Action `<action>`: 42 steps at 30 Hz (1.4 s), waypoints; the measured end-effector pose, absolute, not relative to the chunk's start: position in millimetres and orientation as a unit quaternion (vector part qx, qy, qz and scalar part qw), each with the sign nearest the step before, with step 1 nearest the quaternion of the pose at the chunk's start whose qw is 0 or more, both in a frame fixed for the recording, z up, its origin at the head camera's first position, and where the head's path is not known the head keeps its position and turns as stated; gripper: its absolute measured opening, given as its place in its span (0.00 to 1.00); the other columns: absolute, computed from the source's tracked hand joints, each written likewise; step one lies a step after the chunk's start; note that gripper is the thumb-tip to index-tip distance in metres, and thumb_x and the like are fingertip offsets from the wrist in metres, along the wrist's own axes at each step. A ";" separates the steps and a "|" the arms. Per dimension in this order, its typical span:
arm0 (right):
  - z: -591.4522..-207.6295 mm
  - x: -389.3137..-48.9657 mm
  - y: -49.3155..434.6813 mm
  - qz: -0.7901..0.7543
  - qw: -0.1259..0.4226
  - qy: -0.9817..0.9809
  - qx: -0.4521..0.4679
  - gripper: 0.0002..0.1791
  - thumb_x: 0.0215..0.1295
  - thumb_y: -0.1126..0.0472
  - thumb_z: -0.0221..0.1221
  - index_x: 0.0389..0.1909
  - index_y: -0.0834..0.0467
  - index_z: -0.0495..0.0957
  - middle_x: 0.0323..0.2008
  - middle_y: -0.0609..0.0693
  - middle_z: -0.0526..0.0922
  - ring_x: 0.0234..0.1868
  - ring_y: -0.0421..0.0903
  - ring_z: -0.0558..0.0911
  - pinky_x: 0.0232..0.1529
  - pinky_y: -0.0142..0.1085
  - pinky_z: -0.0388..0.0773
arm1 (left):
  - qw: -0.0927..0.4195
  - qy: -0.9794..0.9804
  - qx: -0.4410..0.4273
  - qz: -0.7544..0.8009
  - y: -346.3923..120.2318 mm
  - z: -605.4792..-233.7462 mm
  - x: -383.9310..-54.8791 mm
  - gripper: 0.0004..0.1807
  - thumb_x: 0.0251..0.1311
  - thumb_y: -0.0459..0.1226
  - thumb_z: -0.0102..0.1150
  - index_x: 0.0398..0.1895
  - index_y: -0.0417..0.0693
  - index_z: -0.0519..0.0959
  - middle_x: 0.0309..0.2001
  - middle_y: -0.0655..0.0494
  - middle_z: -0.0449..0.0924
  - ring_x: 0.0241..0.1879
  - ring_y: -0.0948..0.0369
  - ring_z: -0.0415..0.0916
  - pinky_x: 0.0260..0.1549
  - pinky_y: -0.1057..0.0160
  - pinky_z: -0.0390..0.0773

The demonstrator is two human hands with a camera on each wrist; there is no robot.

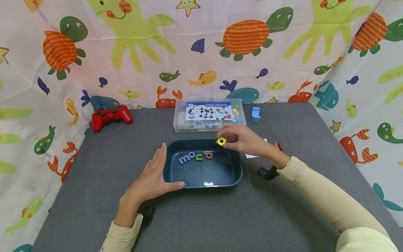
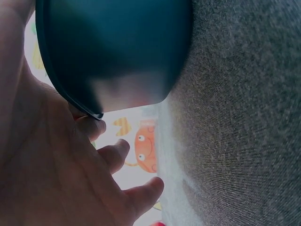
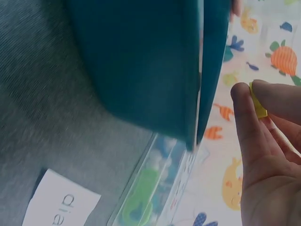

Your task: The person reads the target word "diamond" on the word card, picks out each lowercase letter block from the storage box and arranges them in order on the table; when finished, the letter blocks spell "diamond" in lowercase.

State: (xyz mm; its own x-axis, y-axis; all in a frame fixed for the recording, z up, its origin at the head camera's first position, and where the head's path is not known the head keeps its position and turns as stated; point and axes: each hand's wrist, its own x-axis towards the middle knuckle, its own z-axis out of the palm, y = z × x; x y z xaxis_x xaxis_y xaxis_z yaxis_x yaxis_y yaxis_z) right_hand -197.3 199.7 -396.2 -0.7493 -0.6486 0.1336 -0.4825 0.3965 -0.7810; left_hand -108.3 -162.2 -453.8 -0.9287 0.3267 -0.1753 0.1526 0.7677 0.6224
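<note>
My right hand [image 1: 242, 139] partly covers the yellow piece [image 1: 221, 141] and, in the head view, the white card [image 3: 54, 200]; the reddish thing [image 1: 278, 146] behind seems too small to name.

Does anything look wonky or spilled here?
Just one wonky thing: the purple m in the tray is tilted instead of sitting straight. I can't see anything spilled or broken.
</note>
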 end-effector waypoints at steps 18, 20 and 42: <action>-406.9 -197.9 250.7 -0.430 0.081 0.869 -0.233 0.16 0.67 0.72 0.72 0.51 0.61 0.80 0.46 0.56 0.86 0.44 0.52 0.89 0.42 0.35 0.86 | 0.148 0.931 0.116 0.312 -163.5 -454.6 -105.3 0.78 0.52 0.70 0.73 0.88 0.53 0.28 0.88 0.50 0.29 0.85 0.44 0.30 0.76 0.29 0.39; -407.7 -197.9 257.3 -0.433 0.085 0.871 -0.215 0.15 0.67 0.71 0.72 0.51 0.61 0.79 0.46 0.57 0.87 0.44 0.52 0.89 0.41 0.35 0.86 | 0.149 0.931 0.115 0.312 -164.0 -454.8 -105.1 0.78 0.52 0.70 0.73 0.88 0.53 0.28 0.88 0.50 0.29 0.85 0.44 0.30 0.76 0.29 0.39; -414.3 -206.4 346.2 -0.353 0.034 0.926 -0.128 0.14 0.70 0.65 0.72 0.52 0.63 0.82 0.42 0.58 0.81 0.41 0.54 0.77 0.37 0.34 0.75 | 0.153 0.931 0.130 0.306 -161.8 -450.8 -108.5 0.78 0.52 0.71 0.72 0.88 0.49 0.29 0.88 0.46 0.29 0.85 0.42 0.29 0.75 0.27 0.39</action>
